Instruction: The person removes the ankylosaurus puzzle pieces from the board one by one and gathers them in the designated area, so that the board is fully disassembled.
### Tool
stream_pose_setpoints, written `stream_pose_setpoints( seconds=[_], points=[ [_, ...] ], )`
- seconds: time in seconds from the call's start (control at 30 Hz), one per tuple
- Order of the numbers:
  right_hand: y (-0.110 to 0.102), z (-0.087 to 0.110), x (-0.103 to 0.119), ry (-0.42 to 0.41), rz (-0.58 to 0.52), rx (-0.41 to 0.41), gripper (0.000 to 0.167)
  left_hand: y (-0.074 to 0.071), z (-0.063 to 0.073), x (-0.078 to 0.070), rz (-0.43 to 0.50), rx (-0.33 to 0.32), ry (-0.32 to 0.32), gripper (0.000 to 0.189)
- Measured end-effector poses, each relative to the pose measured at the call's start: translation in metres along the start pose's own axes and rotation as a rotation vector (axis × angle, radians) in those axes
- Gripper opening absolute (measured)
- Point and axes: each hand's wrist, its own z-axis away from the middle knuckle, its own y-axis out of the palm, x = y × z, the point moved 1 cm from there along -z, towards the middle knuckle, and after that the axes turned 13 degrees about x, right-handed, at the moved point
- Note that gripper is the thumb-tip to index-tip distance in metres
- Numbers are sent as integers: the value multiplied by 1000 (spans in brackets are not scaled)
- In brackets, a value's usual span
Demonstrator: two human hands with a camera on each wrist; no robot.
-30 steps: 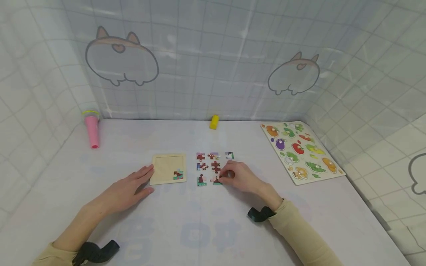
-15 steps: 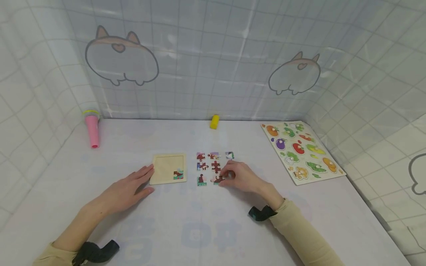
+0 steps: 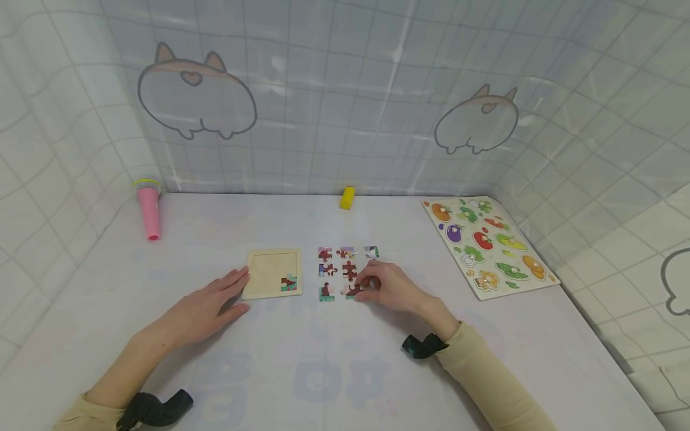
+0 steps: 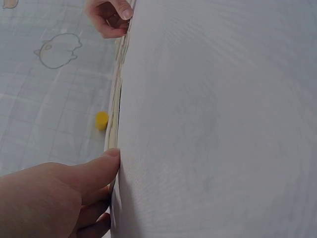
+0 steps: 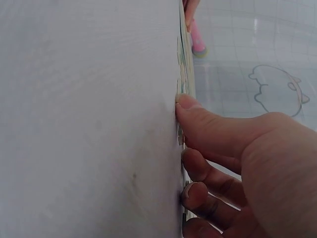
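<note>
My left hand (image 3: pixel 215 302) lies flat with fingers extended, its fingertips touching the left edge of a square wooden puzzle tray (image 3: pixel 264 269). One jigsaw piece (image 3: pixel 288 282) sits in the tray's lower right corner. To the right of the tray, several loose jigsaw pieces (image 3: pixel 326 292) lie in rough rows. My right hand (image 3: pixel 390 287) is over the lower right of this group, thumb and curled fingers pinching a brown and green jigsaw piece (image 3: pixel 353 291) at table level. In the right wrist view the thumb (image 5: pixel 198 116) and fingertips meet the table, seen edge-on.
A yellow cylinder (image 3: pixel 347 197) lies near the back wall. The pink toy microphone (image 3: pixel 150 212) is at the back left. On the right is a vegetable peg board (image 3: pixel 487 245). Tiled-pattern sheeting (image 3: pixel 334 120) encloses the white table's back and sides.
The brown and green piece at my right fingertips has shifted slightly and shows more of its surface. My left hand and the tray have stayed put.
</note>
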Motion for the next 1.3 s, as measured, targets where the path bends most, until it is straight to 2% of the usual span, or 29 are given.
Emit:
stream_pose_setpoints(
  seconds=[0.53,0.8,1.07,1.17,1.3],
  points=[
    [0,0,0,-5,13,-11,24,1,0,1,13,5,1,71],
    [0,1,-2,-21,6,-58,26,0,1,1,13,8,2,72],
    [0,1,-2,-40,13,-48,25,1,2,3,1,0,0,72],
    [-2,1,2,-31,-4,-70,22,1,1,2,1,-4,7,71],
    [-3,-6,19,-41,-50,-114,19,1,2,3,2,-2,0,73]
  ],
)
